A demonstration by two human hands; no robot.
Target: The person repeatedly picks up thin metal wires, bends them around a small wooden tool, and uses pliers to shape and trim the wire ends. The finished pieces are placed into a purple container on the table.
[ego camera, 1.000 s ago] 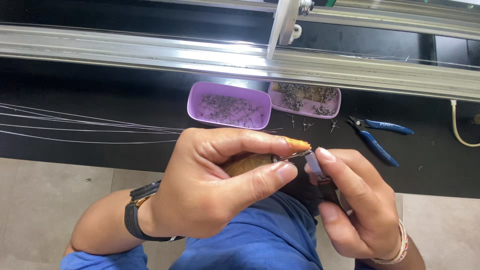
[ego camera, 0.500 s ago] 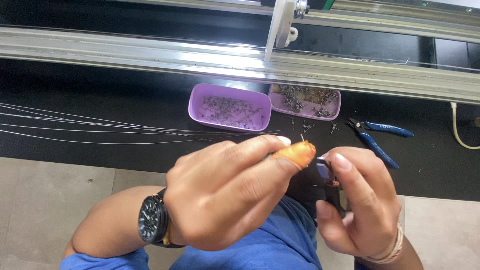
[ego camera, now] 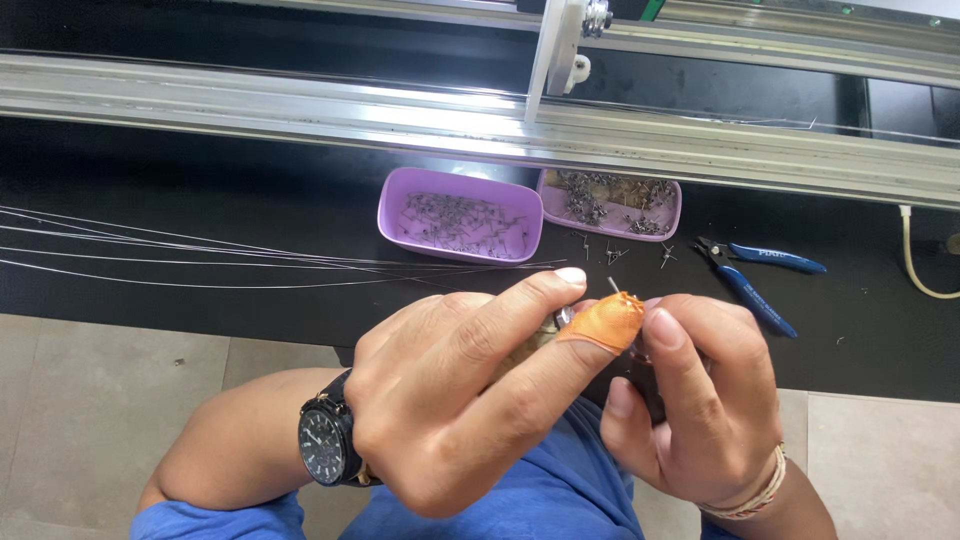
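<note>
My left hand (ego camera: 470, 390), with a dark wristwatch (ego camera: 325, 442) and an orange rubber cot (ego camera: 603, 322) on the thumb tip, pinches a small thin metal pin (ego camera: 612, 285) between thumb and forefinger. My right hand (ego camera: 700, 400), wearing a thin bracelet, is closed around a dark tool whose body is mostly hidden; its thumb touches the orange cot. Both hands meet above my lap, just in front of the black bench edge. Several thin steel wires (ego camera: 200, 255) run from the left toward my hands.
Two shallow purple trays (ego camera: 395, 205) (ego camera: 672, 215) of small metal pins sit on the black bench (ego camera: 200, 190), a few loose pins beside them. Blue-handled cutters (ego camera: 760, 275) lie to the right. An aluminium rail (ego camera: 300, 105) with a white bracket crosses behind. A cream cable (ego camera: 915, 270) hangs far right.
My left hand has turned and slid slightly right, its forefinger stretching out over the orange thumb cot. The right hand stays against it.
</note>
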